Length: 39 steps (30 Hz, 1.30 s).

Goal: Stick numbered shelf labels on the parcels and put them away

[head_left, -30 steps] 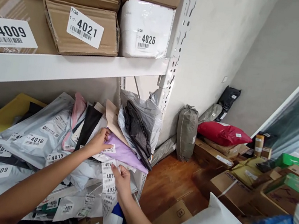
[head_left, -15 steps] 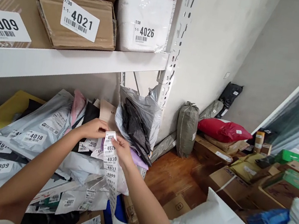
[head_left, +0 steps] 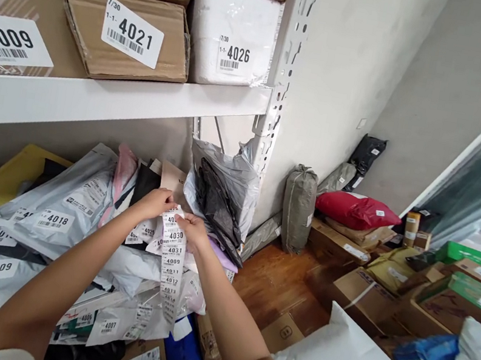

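Label strip (head_left: pixel 173 261), a thin, narrow ribbon of white paper printed with numbers and barcodes, hangs at seven o'clock in your view. Your right hand (head_left: pixel 194 230) pinches it near the top; your left hand (head_left: pixel 153 203) is at its upper end, but I cannot tell whether those fingers grip it. Your white metal shelf (head_left: pixel 118 107) bears a creased cardboard box (head_left: pixel 128 41) at ten o'clock and a plastic-wrapped white block (head_left: pixel 234 28) near twelve; below, glossy, crumpled mailers (head_left: pixel 65 197) lie heaped at eight.
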Tool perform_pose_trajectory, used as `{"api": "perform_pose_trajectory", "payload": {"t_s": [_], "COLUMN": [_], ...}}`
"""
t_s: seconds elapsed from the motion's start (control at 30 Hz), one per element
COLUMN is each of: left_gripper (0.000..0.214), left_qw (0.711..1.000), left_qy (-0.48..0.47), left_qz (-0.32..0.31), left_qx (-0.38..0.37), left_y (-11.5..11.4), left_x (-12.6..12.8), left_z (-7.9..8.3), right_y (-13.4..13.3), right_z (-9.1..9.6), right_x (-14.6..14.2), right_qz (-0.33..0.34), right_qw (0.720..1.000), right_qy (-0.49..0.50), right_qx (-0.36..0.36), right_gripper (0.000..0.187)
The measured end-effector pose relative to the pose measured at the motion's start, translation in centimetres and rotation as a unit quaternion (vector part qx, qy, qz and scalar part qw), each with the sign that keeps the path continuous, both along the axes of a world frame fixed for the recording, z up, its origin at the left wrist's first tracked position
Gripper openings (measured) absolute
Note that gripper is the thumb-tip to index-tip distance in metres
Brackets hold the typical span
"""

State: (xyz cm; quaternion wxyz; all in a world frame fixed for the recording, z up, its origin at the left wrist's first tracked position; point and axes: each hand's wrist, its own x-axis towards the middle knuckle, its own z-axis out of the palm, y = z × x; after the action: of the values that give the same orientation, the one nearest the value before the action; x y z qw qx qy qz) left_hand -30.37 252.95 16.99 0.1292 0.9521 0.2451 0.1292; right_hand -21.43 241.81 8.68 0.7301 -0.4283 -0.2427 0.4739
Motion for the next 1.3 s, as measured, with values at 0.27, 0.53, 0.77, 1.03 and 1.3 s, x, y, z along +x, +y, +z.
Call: {"api": "perform_pose_trajectory", "payload": {"t_s": [0.27,0.53,0.77,1.03,1.3], "left_gripper": [0.011,0.022,0.045,0.018,0.032], "left_qw": [0.996,0.994,0.962,0.960,0.977], "left_qy": [0.041,0.055,0.013,0.048,-0.019], "left_qz": [-0.002,0.013,-0.162,-0.273,-0.183], "left_qx": [0.079,0.095,0.218,0.028,-0.109], "left_y": [0.3,0.3,-0.5,-2.0,-1.8], "left_x": [1.0,0.3,2.3,1.1,1.7], "left_z": [-0.5,-1.1,2.3,1.4,0.6], "right_y": [-1.6,-6.0,-7.1,-7.7,-4.7], "right_z": [0.3,-2.0,-2.3,-0.8,-1.6], "right_x": [1.1,-1.6,3.3,7.1,2.7], "right_qz": [0.066,0.077,-0.095,-0.054,-0.029], "right_qw": [0.997,0.997,0.984,0.990,0.987], "right_qy": [0.048,0.031,-0.108,-0.063,-0.136], "right_qx": [-0.007,0.006,0.106,0.117,0.084], "right_gripper": [0.036,0.038,0.032,0.037,0.041]}}
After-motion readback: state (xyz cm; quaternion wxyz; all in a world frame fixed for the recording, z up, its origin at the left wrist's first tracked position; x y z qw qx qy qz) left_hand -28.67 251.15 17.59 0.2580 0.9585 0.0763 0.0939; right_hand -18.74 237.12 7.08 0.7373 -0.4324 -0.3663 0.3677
